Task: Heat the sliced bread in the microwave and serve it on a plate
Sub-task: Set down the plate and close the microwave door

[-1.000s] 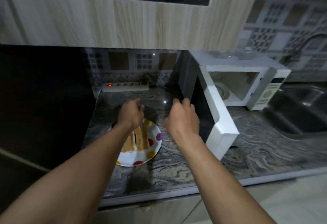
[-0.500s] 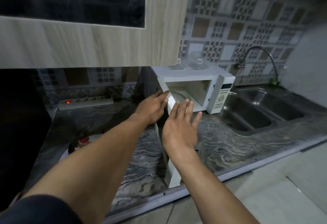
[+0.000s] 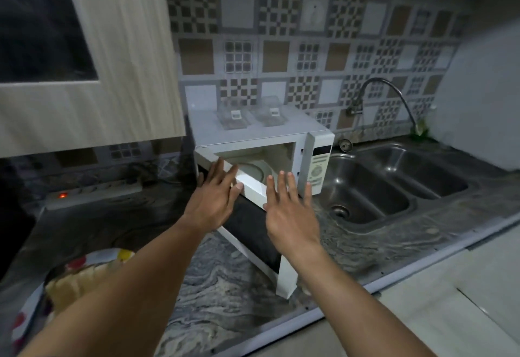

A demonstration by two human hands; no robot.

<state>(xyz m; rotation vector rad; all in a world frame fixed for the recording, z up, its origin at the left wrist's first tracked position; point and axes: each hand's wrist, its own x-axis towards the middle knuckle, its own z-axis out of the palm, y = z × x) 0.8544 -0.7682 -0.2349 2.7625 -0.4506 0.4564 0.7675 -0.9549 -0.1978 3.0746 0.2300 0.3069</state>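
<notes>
A white microwave stands on the counter with its door swung open toward me. The glass turntable inside looks bare. My left hand lies with straight fingers against the top of the open door. My right hand is spread flat just in front of the door's upper edge; whether it touches I cannot tell. Bread slices lie on a white plate with coloured dots at the lower left, partly hidden by my left forearm.
A double steel sink with a curved tap lies right of the microwave. A power strip with a red light sits at the back left. A wooden wall cabinet hangs above. Two clear containers rest on the microwave.
My hands have left the plate and moved right to the open microwave door. The view has swung right, so the sink shows and the plate sits at the lower left.
</notes>
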